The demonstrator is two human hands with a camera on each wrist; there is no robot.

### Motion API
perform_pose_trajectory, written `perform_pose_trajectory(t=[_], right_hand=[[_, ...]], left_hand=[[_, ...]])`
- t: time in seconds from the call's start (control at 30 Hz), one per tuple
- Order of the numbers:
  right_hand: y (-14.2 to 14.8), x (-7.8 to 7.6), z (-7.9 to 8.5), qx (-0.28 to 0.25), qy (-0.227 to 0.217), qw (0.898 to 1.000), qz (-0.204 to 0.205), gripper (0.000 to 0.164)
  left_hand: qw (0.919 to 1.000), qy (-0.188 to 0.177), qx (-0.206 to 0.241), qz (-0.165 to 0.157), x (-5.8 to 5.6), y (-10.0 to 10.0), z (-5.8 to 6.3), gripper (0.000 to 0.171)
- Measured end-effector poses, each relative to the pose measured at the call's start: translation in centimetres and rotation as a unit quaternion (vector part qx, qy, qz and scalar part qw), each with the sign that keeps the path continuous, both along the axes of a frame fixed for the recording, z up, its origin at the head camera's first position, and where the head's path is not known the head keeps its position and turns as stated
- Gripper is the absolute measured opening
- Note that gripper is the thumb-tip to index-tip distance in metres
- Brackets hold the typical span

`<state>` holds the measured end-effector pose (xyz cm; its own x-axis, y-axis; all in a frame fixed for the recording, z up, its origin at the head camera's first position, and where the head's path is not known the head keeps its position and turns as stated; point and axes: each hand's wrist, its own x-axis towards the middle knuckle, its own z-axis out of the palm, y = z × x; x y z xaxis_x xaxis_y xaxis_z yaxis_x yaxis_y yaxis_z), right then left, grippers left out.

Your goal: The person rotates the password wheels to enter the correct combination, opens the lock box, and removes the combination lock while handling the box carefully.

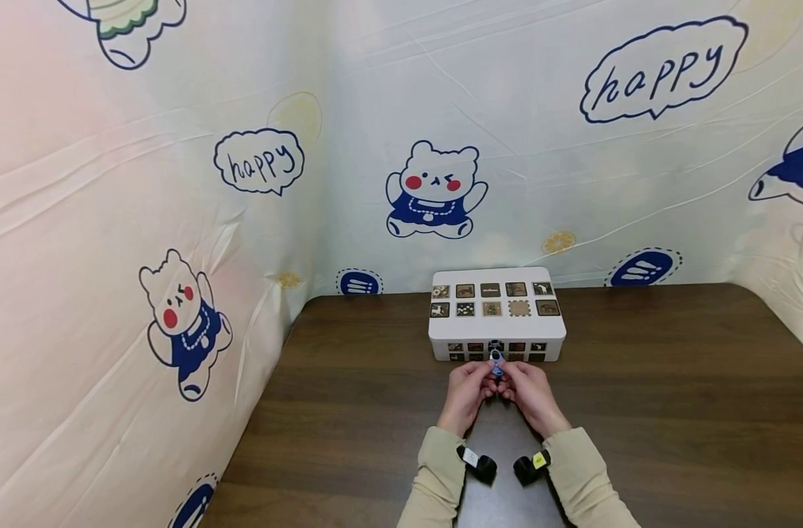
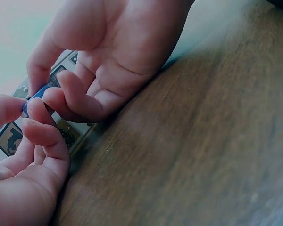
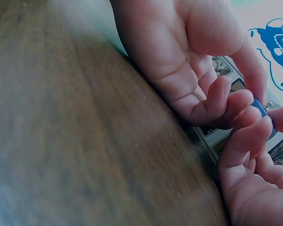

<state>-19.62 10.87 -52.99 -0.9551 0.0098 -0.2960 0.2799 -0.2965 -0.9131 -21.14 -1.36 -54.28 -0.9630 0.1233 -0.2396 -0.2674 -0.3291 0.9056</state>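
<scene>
Both hands meet in front of the white box (image 1: 496,323), at the middle of its front side. There, by the front clasp (image 1: 496,345), is a small blue padlock (image 1: 496,367). My left hand (image 1: 466,397) pinches it from one side between thumb and curled fingers. From the other side my right hand (image 1: 533,396) pinches it in the same way. In the left wrist view only a strip of the blue padlock (image 2: 37,95) shows between the fingertips; the rest is covered. The box lid lies flat and closed, printed with small square pictures.
The box stands on a dark brown wooden table (image 1: 348,411), near its back edge. A pale cloth with printed bears (image 1: 434,191) hangs behind and on both sides. Small black cameras (image 1: 483,469) are strapped at both wrists, by the beige sleeves (image 1: 434,477).
</scene>
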Motion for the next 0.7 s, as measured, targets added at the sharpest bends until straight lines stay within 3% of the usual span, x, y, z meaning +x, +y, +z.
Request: perform_pose_trajectory(t=[0.7], right_hand=[[-0.11,0.06,0.57,-0.001,-0.008,1.0,-0.007,0.011]], left_hand=[[0.9999,0.0,-0.01,0.0,-0.03,0.03,0.03,0.016]])
